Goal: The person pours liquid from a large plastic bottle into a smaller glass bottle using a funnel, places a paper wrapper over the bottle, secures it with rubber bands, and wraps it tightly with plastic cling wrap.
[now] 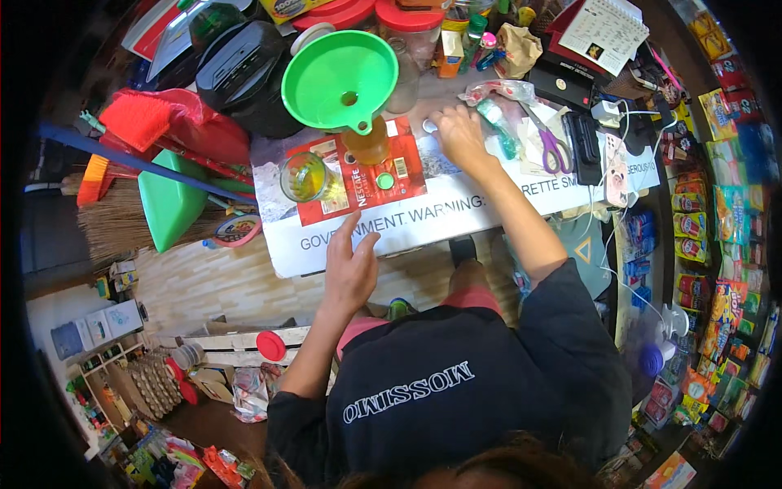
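Over the front edge of the table, my left hand (352, 263) has its fingers apart and holds nothing. My right hand (459, 136) rests farther back, fingers curled down beside a small whitish round piece (429, 126); what lies under the fingers is hidden. A large green plastic funnel (330, 73) stands above a container of amber liquid (368, 147), its lower part hidden by the funnel's rim. Left of that container, a drinking glass (302, 178) with yellowish liquid sits on a flattened red Nescafé wrapper (400, 143). A small green cap (385, 181) lies on the wrapper.
Purple-handled scissors (553, 147), a black phone-like device (583, 147) and a phone in a patterned case (615, 168) lie right. A clear glass bottle (403, 79) and red-lidded jars (409, 21) stand behind. Brushes and a green dustpan (173, 198) are left.
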`<action>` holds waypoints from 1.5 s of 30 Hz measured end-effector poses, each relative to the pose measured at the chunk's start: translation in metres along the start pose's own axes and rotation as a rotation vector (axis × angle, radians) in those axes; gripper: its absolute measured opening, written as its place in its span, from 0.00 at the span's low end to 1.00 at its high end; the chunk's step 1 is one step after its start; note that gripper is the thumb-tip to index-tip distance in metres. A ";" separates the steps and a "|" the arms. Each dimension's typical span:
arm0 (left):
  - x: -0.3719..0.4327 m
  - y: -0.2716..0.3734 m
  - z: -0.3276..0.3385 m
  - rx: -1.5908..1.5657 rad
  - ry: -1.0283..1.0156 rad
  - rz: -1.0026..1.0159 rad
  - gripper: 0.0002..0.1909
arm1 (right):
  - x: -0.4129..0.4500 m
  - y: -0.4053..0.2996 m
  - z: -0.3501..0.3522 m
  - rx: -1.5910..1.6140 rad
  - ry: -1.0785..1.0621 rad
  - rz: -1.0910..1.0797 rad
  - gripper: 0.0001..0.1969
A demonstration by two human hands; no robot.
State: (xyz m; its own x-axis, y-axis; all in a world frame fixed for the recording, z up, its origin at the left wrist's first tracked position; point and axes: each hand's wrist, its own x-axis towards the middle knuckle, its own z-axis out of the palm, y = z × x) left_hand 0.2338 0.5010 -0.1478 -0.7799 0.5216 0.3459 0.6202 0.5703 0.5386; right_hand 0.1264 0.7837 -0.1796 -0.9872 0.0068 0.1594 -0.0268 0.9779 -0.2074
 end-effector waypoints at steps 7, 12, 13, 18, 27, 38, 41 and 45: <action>-0.012 -0.015 -0.002 0.003 -0.004 -0.009 0.18 | -0.016 -0.031 -0.008 0.244 0.127 -0.085 0.16; -0.019 -0.027 0.001 0.034 -0.017 0.044 0.17 | -0.100 -0.036 -0.024 0.863 -0.081 0.143 0.13; -0.020 -0.029 0.002 0.054 -0.020 0.047 0.17 | -0.116 -0.040 -0.027 1.061 -0.412 0.159 0.11; -0.004 -0.036 0.010 0.033 -0.033 0.213 0.13 | -0.231 -0.062 0.141 1.070 -1.123 -0.185 0.17; -0.010 -0.053 0.010 0.269 0.118 0.432 0.15 | -0.333 -0.017 0.361 0.457 -1.046 0.601 0.18; 0.015 -0.030 0.022 0.340 -0.035 0.495 0.18 | -0.285 0.048 0.440 0.327 -0.914 0.625 0.19; 0.014 -0.025 0.022 0.393 0.049 0.428 0.19 | -0.271 0.059 0.458 0.297 -0.896 0.619 0.20; 0.008 -0.023 0.017 0.486 0.051 0.421 0.21 | -0.250 0.068 0.487 0.278 -0.879 0.624 0.20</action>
State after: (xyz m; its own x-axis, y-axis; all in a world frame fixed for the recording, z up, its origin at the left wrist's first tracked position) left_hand 0.2147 0.5028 -0.1702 -0.4573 0.7393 0.4942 0.8319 0.5520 -0.0560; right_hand 0.2949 0.7472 -0.7038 -0.6047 0.2231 -0.7646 0.5879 0.7726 -0.2396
